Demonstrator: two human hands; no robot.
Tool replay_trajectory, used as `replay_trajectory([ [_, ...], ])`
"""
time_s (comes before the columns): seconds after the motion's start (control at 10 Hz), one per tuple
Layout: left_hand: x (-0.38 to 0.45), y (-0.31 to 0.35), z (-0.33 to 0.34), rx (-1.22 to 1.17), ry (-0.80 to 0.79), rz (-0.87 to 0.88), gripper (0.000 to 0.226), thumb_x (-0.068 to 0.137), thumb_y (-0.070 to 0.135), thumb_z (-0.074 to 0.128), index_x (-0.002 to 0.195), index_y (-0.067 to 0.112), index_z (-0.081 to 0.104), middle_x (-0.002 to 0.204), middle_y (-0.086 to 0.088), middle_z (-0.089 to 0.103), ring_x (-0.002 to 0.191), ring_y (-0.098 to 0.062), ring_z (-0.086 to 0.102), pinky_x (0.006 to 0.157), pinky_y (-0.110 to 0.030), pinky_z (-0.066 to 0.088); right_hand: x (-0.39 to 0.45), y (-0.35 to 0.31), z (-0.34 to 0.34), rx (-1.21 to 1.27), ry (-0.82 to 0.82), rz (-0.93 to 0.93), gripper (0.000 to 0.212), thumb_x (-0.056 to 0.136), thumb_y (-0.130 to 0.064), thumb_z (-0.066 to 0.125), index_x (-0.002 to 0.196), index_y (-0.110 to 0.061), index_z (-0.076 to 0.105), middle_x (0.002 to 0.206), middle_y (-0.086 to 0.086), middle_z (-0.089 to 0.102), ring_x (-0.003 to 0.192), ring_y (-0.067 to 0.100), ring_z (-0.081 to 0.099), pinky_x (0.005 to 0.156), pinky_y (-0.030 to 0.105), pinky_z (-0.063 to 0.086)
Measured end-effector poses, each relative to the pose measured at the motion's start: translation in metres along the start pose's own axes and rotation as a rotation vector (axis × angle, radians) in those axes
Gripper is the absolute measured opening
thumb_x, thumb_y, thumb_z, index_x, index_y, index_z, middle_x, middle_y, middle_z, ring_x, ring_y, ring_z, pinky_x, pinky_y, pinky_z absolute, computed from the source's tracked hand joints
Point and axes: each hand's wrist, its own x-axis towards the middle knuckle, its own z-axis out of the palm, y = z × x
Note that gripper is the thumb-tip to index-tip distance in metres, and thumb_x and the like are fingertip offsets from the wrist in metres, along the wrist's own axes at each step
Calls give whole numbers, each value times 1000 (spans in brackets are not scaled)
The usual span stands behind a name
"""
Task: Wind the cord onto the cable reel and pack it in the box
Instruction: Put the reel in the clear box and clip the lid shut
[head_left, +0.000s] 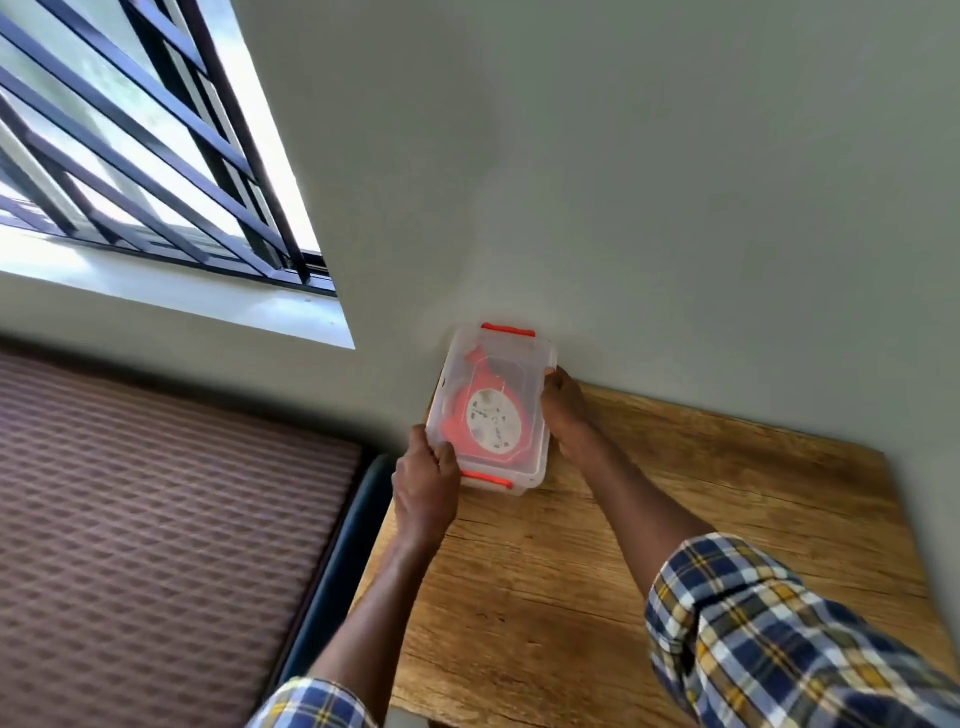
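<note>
Head view, starting nearest me: two plaid sleeves (769, 639) come in from the bottom edge, forearms bare, reaching forward over a wooden worktop (701, 519) that carries nothing else I can see. To my left, below the worktop's edge, lies what looks like a brown patterned mattress (156, 519).

Further out, my left hand (426, 480) sits at the near left corner of a clear plastic box (537, 467), fingers (444, 452) curled over its rim beside the near orange latch (485, 479). My right hand (569, 410) lies flat along the box's right side, fingers stretched toward the far corner, pressing against the wall of the box rather than wrapped around anything. Both hands are on the box itself.

Inside, seen through the transparent lid, is the orange cable reel (493, 415) with its pale round socket face up. I see no cord trailing outside, so I judge the winding done and the reel packed. The lid appears to be on; a second orange latch (508, 330) shows at the far end. Whether both latches are snapped down I cannot tell from here.

Beyond, the box stands close to the grey wall (623, 182), at the worktop's far left corner. A barred window (130, 130) sits up to the left.

What is left, as I read it, is at most pressing the latches home and letting go.
</note>
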Motion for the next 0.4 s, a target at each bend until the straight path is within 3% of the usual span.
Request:
replay_trajectory([
  [0.1, 9, -5, 0, 10, -21, 25, 17, 105, 23, 44, 104, 9, 53, 81, -11, 64, 74, -39, 62, 65, -43, 44, 6, 0, 6, -52, 53, -5, 44, 111, -37, 26, 137, -21, 59, 117, 5, 68, 91, 17, 67, 69, 27, 53],
  [0.3, 19, -2, -8, 9, -90, 39, 17, 107, 24, 39, 105, 11, 50, 90, -17, 69, 82, -44, 65, 73, -54, 54, 5, -1, 12, -194, 193, -13, 46, 111, -42, 26, 126, -17, 62, 108, 4, 66, 77, 14, 60, 65, 29, 48],
  [0.4, 15, 3, -20, -19, -130, 35, 26, 108, 28, 39, 122, 11, 53, 109, -16, 70, 101, -42, 67, 86, -55, 56, -5, 0, 8, -146, 260, 17, 48, 109, -46, 31, 121, -14, 66, 113, 9, 71, 93, 24, 67, 83, 40, 57],
])
